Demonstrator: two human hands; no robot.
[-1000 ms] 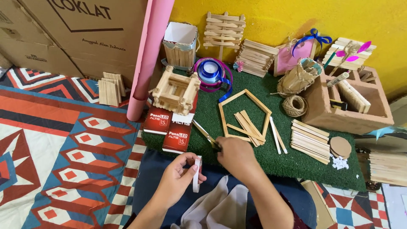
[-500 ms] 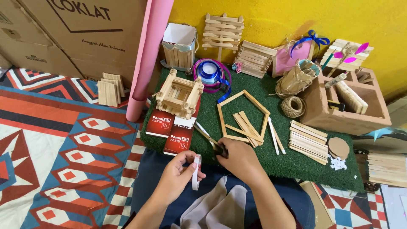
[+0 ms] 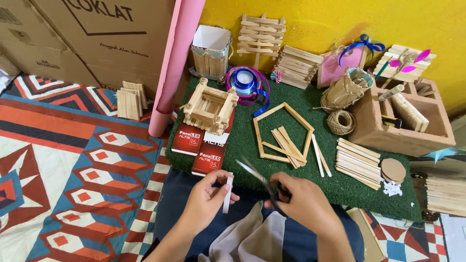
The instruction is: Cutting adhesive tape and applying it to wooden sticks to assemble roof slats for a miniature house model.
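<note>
From the head view, the left hand [image 3: 206, 199] pinches a small white stick [image 3: 227, 194], held upright. The right hand [image 3: 303, 204] is closed around scissors [image 3: 259, 180]; their blades are spread and point to 10 o'clock, just beside the stick. At 12 o'clock lies a green mat [image 3: 301, 160] with a stick house frame [image 3: 282, 132]. A little log cabin [image 3: 209, 106] sits at 11 o'clock.

Home craft corner: floor mat [image 3: 73, 160], cardboard boxes [image 3: 97, 34], ice-cream-stick models [image 3: 209, 105].
</note>
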